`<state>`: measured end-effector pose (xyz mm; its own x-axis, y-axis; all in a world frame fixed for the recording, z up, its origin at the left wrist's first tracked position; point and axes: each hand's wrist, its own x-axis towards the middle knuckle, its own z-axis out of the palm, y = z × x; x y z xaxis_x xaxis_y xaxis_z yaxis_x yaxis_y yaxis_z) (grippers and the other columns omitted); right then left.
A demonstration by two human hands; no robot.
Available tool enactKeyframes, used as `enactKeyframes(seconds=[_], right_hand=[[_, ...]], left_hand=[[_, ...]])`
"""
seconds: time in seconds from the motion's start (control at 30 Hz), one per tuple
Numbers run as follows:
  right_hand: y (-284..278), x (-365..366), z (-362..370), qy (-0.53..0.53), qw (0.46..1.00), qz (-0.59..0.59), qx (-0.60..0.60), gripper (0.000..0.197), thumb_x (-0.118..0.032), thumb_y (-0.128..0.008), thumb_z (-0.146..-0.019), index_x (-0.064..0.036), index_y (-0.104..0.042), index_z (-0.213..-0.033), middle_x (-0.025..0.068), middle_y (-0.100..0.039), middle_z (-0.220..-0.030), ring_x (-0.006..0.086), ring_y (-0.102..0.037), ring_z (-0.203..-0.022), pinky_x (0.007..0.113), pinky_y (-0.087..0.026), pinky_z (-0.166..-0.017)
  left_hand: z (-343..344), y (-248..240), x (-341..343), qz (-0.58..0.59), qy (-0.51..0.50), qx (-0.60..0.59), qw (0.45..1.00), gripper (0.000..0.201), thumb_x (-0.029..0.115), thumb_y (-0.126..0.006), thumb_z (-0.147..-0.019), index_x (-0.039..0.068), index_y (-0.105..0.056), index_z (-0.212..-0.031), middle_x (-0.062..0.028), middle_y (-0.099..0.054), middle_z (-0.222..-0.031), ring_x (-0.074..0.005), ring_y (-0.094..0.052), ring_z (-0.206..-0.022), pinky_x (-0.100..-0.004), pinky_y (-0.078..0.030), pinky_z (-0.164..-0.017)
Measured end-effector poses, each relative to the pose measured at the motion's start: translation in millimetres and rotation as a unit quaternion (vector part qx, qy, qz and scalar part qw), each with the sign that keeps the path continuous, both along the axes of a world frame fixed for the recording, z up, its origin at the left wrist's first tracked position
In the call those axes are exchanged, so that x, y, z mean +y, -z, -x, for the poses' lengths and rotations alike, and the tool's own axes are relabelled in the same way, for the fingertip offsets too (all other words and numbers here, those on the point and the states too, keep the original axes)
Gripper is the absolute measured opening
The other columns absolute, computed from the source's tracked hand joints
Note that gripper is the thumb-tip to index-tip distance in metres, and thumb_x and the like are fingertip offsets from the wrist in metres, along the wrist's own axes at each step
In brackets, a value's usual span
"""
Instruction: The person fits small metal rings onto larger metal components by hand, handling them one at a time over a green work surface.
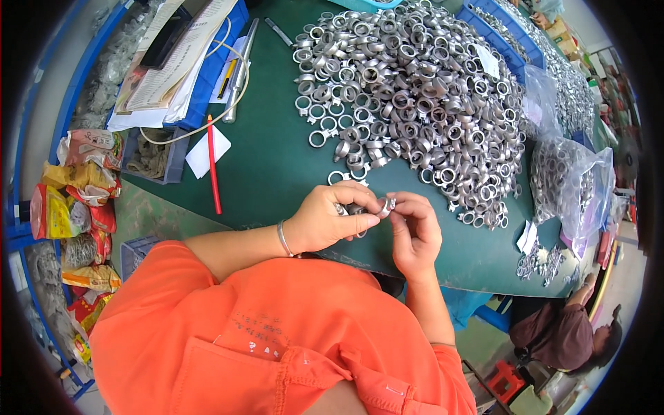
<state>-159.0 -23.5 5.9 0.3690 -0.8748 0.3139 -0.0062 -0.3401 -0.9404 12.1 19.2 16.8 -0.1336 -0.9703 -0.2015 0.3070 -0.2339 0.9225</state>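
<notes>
Basically, both hands are held just over the near edge of the counter (259,166), around its middle. A small metal ring (385,207) is pinched between thumb and index finger of the left hand (333,218); more rings are tucked in its curled fingers, partly hidden, count can't be told. That grip is probably used so the thumb and index stay free. The ring's far side is pinched by thumb and index tips of the right hand (417,236), likely so the small part is steadied from both sides.

Just beyond the hands, a few loose rings (338,177) are laid out at the near fringe of the big ring pile (415,90), by which the way to the far edge is blocked. Toward the right near corner, small metal parts (529,265) are heaped beside a white slip (528,237); behind them the right edge is crowded by a clear bag of rings (553,169).

Toward the left edge, a red pencil (212,166) is laid across folded paper (200,156); beyond it, a blue bin (202,93) is covered by papers (155,86), with a white cable (243,68) looped over. Near the far edge, a blue tray (529,48) is set behind the pile.
</notes>
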Motion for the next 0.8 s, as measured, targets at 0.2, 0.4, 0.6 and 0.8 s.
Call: enactKeyframes(seconds=[0.2, 0.4, 0.6, 0.8], right_hand=[[2, -3, 8, -0.060, 0.987, -0.147, -0.021, 0.018, -0.001, -0.056, -0.085, 0.0023, -0.057, -0.103, 0.0081, -0.056, -0.095, 0.0126, -0.055, -0.078, 0.024, -0.046, -0.069], [1, -1, 6, -0.056, 0.969, -0.214, -0.106, 0.021, 0.001, -0.060, -0.083, 0.0034, -0.058, -0.103, 0.0115, -0.059, -0.098, 0.0172, -0.059, -0.085, 0.028, -0.050, -0.074], [2, -6, 3, -0.088, 0.843, -0.442, -0.295, 0.032, 0.005, -0.049, -0.086, 0.0010, -0.048, -0.117, 0.0214, -0.057, -0.113, 0.0272, -0.062, -0.093, 0.034, -0.053, -0.080], [0, -5, -9, -0.116, 0.630, -0.533, -0.553, 0.047, -0.037, -0.041, -0.089, -0.0060, -0.047, -0.124, 0.0110, -0.048, -0.125, 0.0264, -0.047, -0.114, 0.042, -0.038, -0.096]], left_hand=[[0, 10, 0, 0.152, -0.026, -0.111, 0.982, 0.015, -0.001, -0.066, -0.077, 0.002, -0.067, -0.091, -0.0059, -0.055, -0.100, -0.0099, -0.057, -0.073, -0.0208, -0.048, -0.061], [1, 3, -2, 0.121, -0.054, -0.140, 0.981, 0.018, -0.002, -0.065, -0.075, 0.003, -0.063, -0.092, -0.0049, -0.058, -0.094, -0.0077, -0.057, -0.075, -0.0208, -0.047, -0.063], [2, -15, -12, -0.011, -0.163, 0.001, 0.987, 0.017, -0.001, -0.062, -0.078, 0.004, -0.058, -0.094, -0.0048, -0.061, -0.090, -0.0089, -0.059, -0.070, -0.0230, -0.049, -0.054], [30, -19, -43, 0.447, -0.027, -0.440, 0.779, 0.029, 0.020, -0.072, -0.069, 0.009, -0.064, -0.095, -0.0080, -0.057, -0.104, -0.0281, -0.055, -0.099, -0.0460, -0.038, -0.089]])
